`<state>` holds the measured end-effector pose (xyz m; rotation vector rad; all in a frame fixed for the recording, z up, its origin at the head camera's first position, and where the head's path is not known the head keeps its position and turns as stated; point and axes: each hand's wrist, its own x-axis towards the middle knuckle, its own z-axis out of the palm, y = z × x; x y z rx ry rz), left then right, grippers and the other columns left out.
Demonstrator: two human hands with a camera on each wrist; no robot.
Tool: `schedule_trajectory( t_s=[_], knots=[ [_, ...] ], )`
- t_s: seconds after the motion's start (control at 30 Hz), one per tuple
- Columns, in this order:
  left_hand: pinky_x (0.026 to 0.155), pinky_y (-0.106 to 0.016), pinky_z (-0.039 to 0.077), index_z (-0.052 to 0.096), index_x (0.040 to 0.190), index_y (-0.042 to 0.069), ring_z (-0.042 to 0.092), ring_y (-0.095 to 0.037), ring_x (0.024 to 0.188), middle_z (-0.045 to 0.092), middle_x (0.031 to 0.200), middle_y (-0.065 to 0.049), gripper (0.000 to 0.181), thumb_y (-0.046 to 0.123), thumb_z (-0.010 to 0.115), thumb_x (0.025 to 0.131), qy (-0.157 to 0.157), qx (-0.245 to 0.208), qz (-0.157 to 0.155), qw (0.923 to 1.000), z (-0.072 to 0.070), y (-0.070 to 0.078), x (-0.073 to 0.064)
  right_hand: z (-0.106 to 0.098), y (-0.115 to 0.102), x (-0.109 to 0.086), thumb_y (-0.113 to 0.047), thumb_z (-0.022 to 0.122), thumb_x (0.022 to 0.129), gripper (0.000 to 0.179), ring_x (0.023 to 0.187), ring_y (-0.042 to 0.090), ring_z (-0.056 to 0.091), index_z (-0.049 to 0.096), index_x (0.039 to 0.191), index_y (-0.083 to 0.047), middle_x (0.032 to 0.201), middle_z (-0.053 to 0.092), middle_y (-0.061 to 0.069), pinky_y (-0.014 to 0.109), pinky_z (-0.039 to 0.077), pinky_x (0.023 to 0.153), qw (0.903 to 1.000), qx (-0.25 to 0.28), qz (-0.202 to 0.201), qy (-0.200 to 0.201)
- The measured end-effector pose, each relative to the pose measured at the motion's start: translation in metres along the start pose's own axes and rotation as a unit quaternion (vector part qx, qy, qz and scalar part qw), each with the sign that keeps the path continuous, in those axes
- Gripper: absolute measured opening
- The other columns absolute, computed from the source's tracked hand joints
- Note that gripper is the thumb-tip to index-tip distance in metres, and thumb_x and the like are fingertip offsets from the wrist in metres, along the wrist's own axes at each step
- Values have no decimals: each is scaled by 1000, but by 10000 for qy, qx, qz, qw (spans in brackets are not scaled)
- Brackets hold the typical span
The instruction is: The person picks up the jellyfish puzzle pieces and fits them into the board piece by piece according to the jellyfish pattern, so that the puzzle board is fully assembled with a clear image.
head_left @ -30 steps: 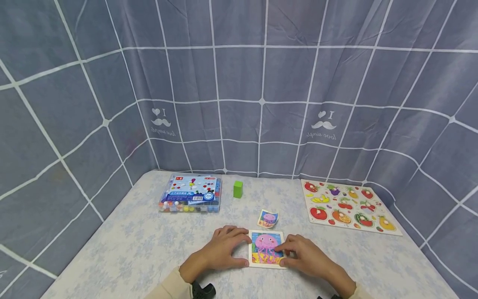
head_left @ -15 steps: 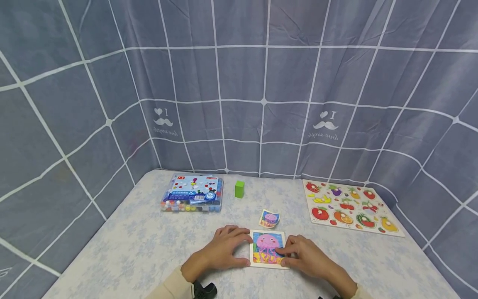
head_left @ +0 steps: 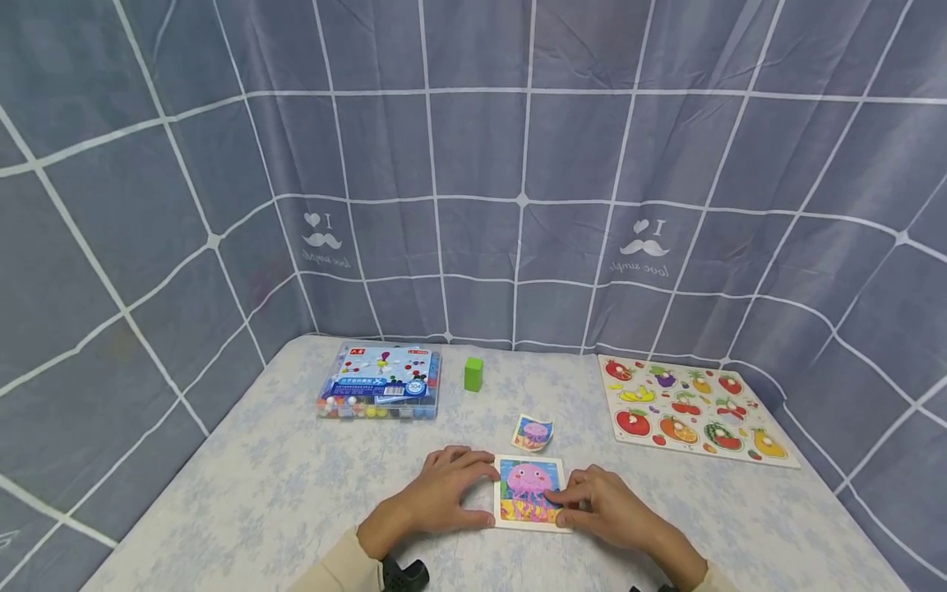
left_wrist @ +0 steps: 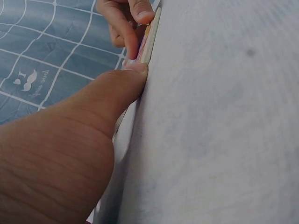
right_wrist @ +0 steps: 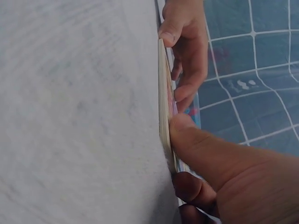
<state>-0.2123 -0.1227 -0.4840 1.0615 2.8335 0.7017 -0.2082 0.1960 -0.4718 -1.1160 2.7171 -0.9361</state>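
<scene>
A square jigsaw puzzle [head_left: 527, 485] with a pink jellyfish picture and a pale frame lies flat between my hands. At its left edge rests my left hand [head_left: 447, 493], thumb by the near corner and index finger farther up, with the fingers loosely bent. My right hand [head_left: 610, 506] grips the right side: the index fingertip presses on the picture and the thumb sits at the near right corner. In the right wrist view, the thumb [right_wrist: 187, 133] touches the puzzle's near edge [right_wrist: 163, 102]. A small curled paper [head_left: 533, 432] with the same picture lies just beyond the puzzle.
Far left on the table stands a clear plastic box [head_left: 381, 382] of coloured balls with a printed cover. A green block [head_left: 473, 374] stands beside it. At the far right lies a fruit peg board [head_left: 691, 407]. Gridded curtains [head_left: 481, 238] enclose the table.
The view shifts slightly with the head. Both hands keep their places at the puzzle, and the objects stay where they were.
</scene>
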Motion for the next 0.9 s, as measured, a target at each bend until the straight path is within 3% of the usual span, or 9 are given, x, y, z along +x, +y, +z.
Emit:
schedule_trajectory(
  t_s=[0.23,0.6,0.77,0.9],
  knots=[
    [101,-61,29,59,133,31,39,-30,135,48,149,4,49,57,68,91,26,-32,71,10000,-1,1,1,1,3,-1,-35,75,91,30,73,3,42,79,116,-18,83,54,-21,23,35,63,9996,61,-169,207],
    [102,-61,29,59,133,32,38,-29,136,48,150,5,50,57,67,91,26,27,-3,10000,-2,0,-1,-4,0,4,-34,69,98,32,73,3,46,75,124,-17,84,53,-19,24,39,64,10000,35,-78,-50],
    [102,-58,29,58,134,34,37,-27,136,46,151,7,50,58,67,91,-25,107,7,9999,-2,1,1,-10,1,5,-37,65,100,46,78,4,51,62,140,-14,90,55,-15,27,44,69,9992,95,360,-158],
    [102,-57,29,58,134,33,37,-26,136,46,151,7,50,58,67,91,-48,170,43,9998,-4,1,3,-15,0,7,-39,64,100,53,80,6,51,58,144,-11,95,56,-13,28,45,69,9979,-37,638,-67]
  ],
)
